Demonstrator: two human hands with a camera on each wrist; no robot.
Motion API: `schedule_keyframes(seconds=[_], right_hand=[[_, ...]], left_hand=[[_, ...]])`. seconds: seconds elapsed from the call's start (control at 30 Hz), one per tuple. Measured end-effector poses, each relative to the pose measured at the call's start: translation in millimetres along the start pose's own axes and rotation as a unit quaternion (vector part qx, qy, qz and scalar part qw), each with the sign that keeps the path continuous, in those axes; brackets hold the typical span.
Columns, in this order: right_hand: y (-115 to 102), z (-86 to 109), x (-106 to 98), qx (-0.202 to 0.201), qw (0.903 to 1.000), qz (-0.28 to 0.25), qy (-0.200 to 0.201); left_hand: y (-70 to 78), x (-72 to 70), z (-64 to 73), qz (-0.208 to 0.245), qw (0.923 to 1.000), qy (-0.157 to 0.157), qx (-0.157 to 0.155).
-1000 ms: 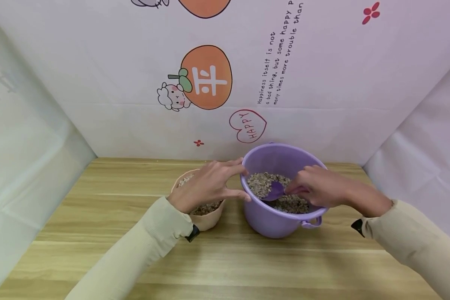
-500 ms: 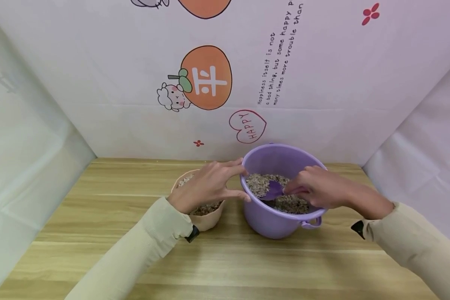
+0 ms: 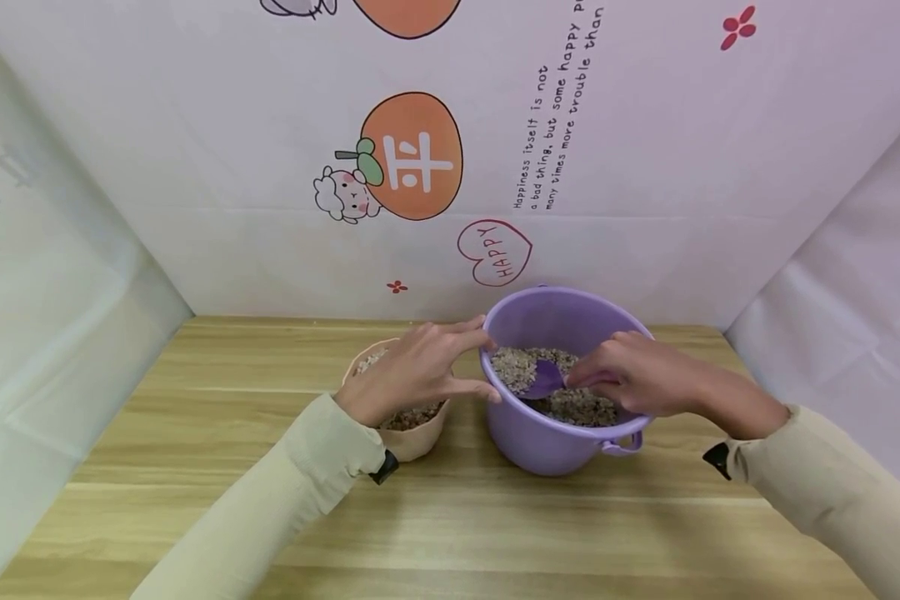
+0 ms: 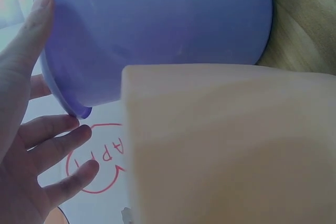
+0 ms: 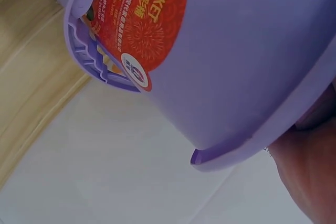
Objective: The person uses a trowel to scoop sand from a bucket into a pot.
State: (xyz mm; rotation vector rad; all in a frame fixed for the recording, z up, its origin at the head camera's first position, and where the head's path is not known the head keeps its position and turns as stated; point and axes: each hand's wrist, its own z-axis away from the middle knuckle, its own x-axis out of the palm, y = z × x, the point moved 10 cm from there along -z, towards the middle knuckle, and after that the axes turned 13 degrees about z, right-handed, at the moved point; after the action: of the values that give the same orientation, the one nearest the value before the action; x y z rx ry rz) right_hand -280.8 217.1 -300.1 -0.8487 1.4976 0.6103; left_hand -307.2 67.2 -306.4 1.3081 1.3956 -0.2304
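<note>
A purple bucket (image 3: 551, 446) stands near the back wall, partly filled with loose grey-beige grains (image 3: 581, 408) that look like fine gravel. My left hand (image 3: 416, 371) grips its left rim, thumb at the outside and index finger at the edge; the other fingers are spread in the left wrist view. Inside the bucket, my right hand (image 3: 637, 372) holds a small purple shovel (image 3: 543, 379) by its handle. The shovel's blade lies among the grains, against a paler heap on the left. Under my left forearm sits a peach-coloured pot (image 3: 412, 446), also holding grains and partly hidden.
Both containers stand on a wood-grain table (image 3: 450, 533). White printed cloth walls (image 3: 232, 250) enclose the back and sides. A purple handle (image 5: 97, 64) hangs at the bucket's outside, beside a red label (image 5: 147, 35).
The shovel has shifted slightly left inside the bucket, and my right hand with it. My left hand stays at the rim; the bucket and pot have not visibly moved.
</note>
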Motion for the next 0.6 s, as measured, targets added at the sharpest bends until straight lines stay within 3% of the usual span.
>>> schedule_keyframes(seconds=[0.27,0.6], right_hand=[[4.3,2.2,-0.1,0.012,0.9999,0.01,0.006],[3.6,3.1,-4.4,0.02,0.9998,-0.005,0.0]], left_hand=[[-0.5,-0.3,0.3,0.006,1.0,0.003,0.007],[-4.7,1.5,1.7,0.005,0.9999,0.001,-0.011]])
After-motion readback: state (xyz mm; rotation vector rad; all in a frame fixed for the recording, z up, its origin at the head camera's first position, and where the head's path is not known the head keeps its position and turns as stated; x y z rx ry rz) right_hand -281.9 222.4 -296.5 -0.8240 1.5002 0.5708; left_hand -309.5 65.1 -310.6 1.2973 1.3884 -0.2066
